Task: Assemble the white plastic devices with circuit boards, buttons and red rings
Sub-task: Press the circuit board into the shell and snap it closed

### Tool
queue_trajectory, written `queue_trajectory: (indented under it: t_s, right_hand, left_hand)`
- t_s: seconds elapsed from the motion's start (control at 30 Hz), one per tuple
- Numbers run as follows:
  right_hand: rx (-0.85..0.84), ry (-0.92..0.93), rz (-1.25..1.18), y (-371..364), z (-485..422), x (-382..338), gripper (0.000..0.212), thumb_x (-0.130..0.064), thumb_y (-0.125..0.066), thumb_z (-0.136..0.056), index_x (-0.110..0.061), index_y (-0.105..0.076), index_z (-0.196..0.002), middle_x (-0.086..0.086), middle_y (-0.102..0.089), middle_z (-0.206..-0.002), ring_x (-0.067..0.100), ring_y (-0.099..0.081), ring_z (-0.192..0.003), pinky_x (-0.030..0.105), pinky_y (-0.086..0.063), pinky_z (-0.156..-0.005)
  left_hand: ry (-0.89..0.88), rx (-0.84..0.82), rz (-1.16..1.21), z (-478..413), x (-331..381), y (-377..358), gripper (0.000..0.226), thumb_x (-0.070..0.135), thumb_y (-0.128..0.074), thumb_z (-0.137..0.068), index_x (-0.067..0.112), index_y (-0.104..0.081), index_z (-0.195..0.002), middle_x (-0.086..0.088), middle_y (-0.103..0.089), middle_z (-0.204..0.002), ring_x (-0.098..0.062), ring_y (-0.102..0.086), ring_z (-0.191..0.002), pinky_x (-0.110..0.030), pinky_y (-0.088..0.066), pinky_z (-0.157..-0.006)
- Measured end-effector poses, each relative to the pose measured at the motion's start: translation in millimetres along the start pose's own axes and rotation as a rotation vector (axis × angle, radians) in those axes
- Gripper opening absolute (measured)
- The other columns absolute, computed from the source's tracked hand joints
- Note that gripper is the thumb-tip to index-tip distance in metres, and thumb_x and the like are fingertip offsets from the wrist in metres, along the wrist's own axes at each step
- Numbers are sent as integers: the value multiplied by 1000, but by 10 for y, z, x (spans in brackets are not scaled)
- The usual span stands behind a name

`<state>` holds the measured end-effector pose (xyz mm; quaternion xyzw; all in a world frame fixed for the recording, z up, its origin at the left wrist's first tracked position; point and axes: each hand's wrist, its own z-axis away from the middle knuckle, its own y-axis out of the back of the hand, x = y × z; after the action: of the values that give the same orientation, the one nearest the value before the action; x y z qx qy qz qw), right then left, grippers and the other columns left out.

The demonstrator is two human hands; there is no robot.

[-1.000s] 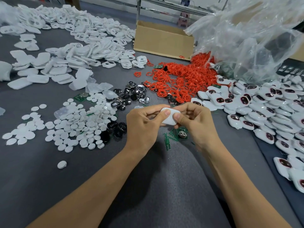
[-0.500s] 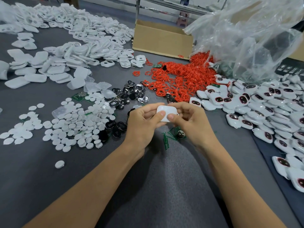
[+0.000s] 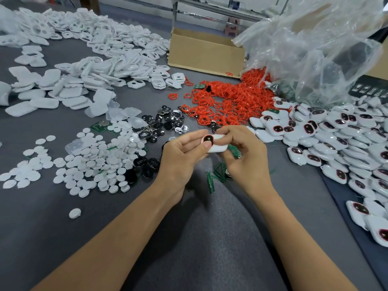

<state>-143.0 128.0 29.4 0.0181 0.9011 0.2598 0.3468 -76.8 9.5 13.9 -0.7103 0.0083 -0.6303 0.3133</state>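
Both hands hold one white plastic device (image 3: 217, 144) above the grey table, its dark red-rimmed button facing up at its left end. My left hand (image 3: 182, 156) pinches that left end with thumb and fingers. My right hand (image 3: 245, 156) grips the right end from above. A heap of red rings (image 3: 226, 101) lies just behind. Black and silver buttons (image 3: 165, 122) sit to the left of the rings. Green circuit boards (image 3: 218, 175) lie on the table under my hands. White round discs (image 3: 94, 162) spread at the left.
Finished white devices (image 3: 336, 135) pile up along the right side. White shell halves (image 3: 84, 59) cover the far left. A cardboard box (image 3: 205, 51) stands at the back, with a large clear plastic bag (image 3: 315, 49) to its right.
The device has been turned over in my hands: its plain white back showed before, and now the dark button side faces up. Both hands stayed at the same spot.
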Motion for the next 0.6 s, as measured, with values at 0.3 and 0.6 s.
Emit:
queue_trajectory:
  t_s: [0.3,0.6]
  right_hand:
    - [-95,-461,-493,29,-36,-93,29,13,-60,-83,0,-61,-109,11,-62,-83,18,-54,-68,24,-50,-65]
    - [-64,-470,-517,26,-28,-52,34,10,-61,-84,-3,-62,-116,-3,-66,-81,17,-59,-65,25,-55,-68]
  left_hand:
    - [-79,24,-12,-20,7,30,36,-12,-65,-80,15,-69,-103,1,-76,-90,-11,-71,-87,-21,-56,-83]
    - [-145,-27,-242,27,17,12,48,-10,-69,-80,16,-63,-120,-2,-71,-112,-11,-68,-101,-21,-54,-85]
